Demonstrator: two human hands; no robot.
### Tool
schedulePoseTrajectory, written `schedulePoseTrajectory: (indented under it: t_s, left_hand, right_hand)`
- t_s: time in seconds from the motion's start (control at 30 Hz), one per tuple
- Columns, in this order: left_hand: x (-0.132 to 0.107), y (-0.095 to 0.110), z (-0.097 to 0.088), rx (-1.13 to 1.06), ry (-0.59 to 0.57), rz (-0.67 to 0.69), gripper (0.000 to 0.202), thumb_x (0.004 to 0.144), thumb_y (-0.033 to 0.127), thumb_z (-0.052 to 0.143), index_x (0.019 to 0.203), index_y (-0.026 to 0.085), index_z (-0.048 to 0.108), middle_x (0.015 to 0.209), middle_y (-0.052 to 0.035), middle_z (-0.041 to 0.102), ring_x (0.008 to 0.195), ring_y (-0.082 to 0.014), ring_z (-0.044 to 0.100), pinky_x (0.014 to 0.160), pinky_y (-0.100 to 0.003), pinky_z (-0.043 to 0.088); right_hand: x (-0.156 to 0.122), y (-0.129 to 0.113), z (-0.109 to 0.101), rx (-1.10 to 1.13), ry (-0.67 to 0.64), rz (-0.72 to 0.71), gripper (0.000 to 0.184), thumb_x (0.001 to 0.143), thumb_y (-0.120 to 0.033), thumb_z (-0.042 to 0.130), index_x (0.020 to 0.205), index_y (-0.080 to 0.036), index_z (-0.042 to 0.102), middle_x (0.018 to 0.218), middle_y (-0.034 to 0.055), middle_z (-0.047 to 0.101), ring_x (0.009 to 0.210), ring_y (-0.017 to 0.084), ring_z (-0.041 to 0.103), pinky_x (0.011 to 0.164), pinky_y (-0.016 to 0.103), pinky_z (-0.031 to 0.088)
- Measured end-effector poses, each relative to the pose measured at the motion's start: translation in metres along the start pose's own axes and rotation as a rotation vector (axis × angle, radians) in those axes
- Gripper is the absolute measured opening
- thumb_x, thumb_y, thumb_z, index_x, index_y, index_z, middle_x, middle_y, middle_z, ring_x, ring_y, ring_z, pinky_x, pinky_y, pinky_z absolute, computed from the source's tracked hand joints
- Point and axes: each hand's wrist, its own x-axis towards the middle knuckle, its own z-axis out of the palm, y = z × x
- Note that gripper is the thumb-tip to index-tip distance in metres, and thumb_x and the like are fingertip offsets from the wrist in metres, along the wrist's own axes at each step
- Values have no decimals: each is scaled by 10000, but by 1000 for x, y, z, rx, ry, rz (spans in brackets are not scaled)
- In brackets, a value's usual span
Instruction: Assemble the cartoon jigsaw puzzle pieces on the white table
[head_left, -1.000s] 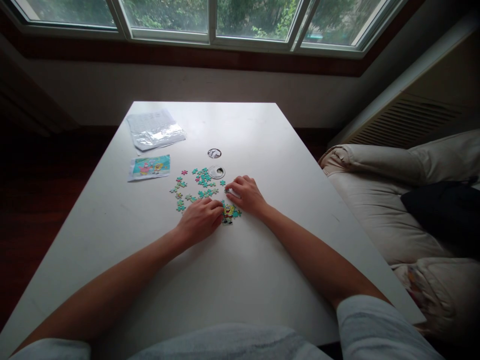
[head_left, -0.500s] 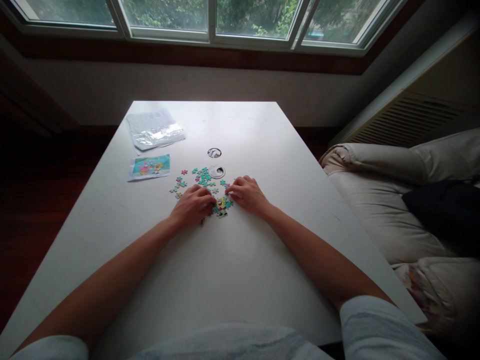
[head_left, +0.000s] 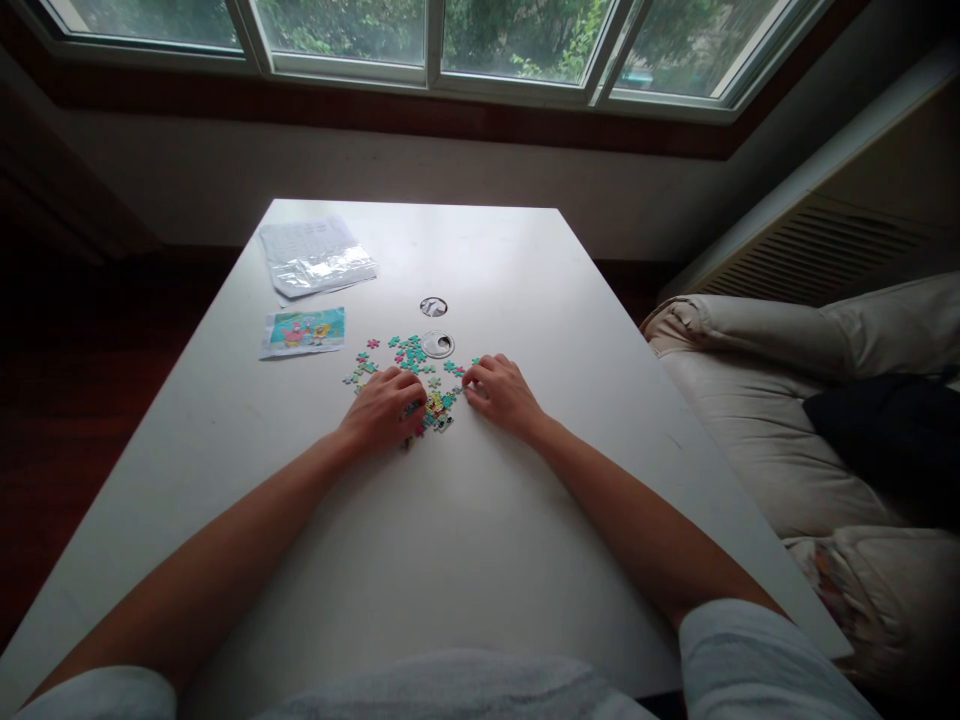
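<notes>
A partly joined patch of jigsaw puzzle (head_left: 441, 408), with yellow, teal and dark bits, lies between my hands on the white table. My left hand (head_left: 384, 408) is curled over its left edge, fingertips pinched on a puzzle piece there, mostly hidden by the fingers. To its right, my right hand (head_left: 504, 395) rests with bent fingers, the fingertips close together beside small loose pieces; whatever they pinch is too small to make out. Loose teal pieces (head_left: 409, 353) are scattered just beyond the patch, and several more pieces (head_left: 361, 370) lie beyond my left hand.
A picture sheet (head_left: 304, 332) with cartoon figures lies at the left, before a clear plastic bag (head_left: 321, 262) with papers. Two round, shiny flat objects (head_left: 437, 344) sit beyond the pieces. A beige sofa (head_left: 757, 420) stands along the right side, and windows (head_left: 525, 40) are ahead.
My right hand has drawn slightly right, away from the joined patch. The joined patch looks shifted and tilted towards my left hand. The whole view has moved slightly.
</notes>
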Motion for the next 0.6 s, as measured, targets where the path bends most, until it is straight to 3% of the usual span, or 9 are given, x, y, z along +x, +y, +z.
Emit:
schedulePoseTrajectory:
  t_s: [0.23,0.6]
  left_hand:
    - [-1,-4,-1,87,32,-55,123,890,301,603,975,231,656,1003,-66,640,946,-247,540,856,-407,459]
    - [-1,-5,0,142,59,-129,145,902,350,595,933,214,635,975,-77,625,928,-256,541,830,-408,461]
  right_hand:
    - [-2,-6,2,23,18,18,107,803,-160,634,885,-224,610,944,58,646,957,248,518,875,368,376]
    - [-2,-2,4,19,15,3,108,915,-244,617,993,-251,691,981,63,643,973,239,518,873,360,371]
